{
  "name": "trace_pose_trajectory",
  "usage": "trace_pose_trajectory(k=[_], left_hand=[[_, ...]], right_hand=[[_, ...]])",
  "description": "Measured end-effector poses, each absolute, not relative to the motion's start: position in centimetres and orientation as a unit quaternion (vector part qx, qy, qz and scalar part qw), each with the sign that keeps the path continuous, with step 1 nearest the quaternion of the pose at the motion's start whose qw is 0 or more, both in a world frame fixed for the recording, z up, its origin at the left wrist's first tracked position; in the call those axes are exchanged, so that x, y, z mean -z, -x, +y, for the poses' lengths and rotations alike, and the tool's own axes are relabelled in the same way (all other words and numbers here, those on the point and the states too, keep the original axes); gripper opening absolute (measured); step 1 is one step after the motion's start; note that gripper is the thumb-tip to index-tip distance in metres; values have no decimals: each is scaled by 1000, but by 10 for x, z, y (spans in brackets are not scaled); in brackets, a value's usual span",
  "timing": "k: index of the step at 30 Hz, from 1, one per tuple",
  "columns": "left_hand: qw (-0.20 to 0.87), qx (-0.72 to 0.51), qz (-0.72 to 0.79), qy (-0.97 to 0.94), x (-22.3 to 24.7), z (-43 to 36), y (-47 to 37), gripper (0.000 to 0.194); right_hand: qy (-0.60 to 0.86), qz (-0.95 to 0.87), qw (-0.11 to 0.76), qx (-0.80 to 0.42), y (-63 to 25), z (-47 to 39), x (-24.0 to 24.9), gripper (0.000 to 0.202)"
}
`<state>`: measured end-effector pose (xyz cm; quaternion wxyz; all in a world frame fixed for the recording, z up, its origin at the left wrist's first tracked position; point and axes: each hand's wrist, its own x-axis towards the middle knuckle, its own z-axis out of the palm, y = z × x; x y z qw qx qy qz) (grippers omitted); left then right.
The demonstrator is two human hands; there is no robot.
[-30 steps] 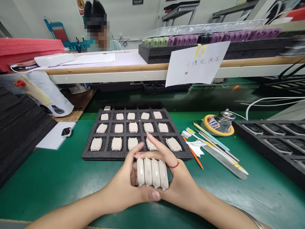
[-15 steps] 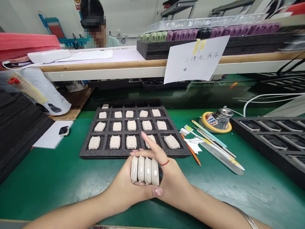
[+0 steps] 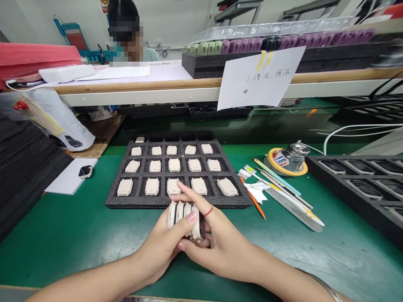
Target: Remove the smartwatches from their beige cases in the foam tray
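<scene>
A row of several beige smartwatch cases (image 3: pixel 180 213) stands side by side between my two hands. My left hand (image 3: pixel 160 245) is wrapped round them from the left, its thumb lying across their near side. My right hand (image 3: pixel 225 241), with a red string at the thumb's base, closes round the right end of the row. Its fingers are partly hidden behind the cases. Just beyond lies a black foam tray (image 3: pixel 141 204), with similar beige watch cases (image 3: pixel 155 166) face down in its compartments.
Pens, a tweezer-like tool and an orange stick (image 3: pixel 254 200) lie right of the tray, near a yellow tape roll (image 3: pixel 286 170) with a glass bottle. A watch (image 3: pixel 85 171) rests by white paper at left. Another foam tray (image 3: pixel 346 197) stands right. A co-worker sits behind the shelf (image 3: pixel 141 97).
The row of cases has turned and shifted left in my hands. My left thumb has moved up onto the cases, and my right hand has moved left with them.
</scene>
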<state>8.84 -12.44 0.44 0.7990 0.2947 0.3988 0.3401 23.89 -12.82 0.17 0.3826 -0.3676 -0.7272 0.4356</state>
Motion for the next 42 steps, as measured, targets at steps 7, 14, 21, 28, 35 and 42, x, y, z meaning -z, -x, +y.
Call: trace_pose_trajectory(k=[7, 14, 21, 28, 35, 42], left_hand=[[796, -347, 388, -309, -12, -125, -81, 33], [791, -360, 396, -297, -10, -126, -80, 32], [790, -367, 396, -291, -11, -126, -81, 32], [787, -365, 399, -297, -10, -125, -82, 30], [787, -364, 399, -297, -9, -124, -81, 28], [787, -366, 402, -291, -9, -125, -82, 28]], right_hand=[[314, -757, 340, -461, -252, -129, -13, 62], [309, -790, 347, -400, -248, -127, -7, 55], [310, -787, 337, -414, -248, -126, -6, 53], [314, -779, 343, -420, -249, -127, -7, 52], [318, -777, 341, -423, -247, -124, -5, 52], [324, -771, 345, -427, -248, -127, -5, 50]])
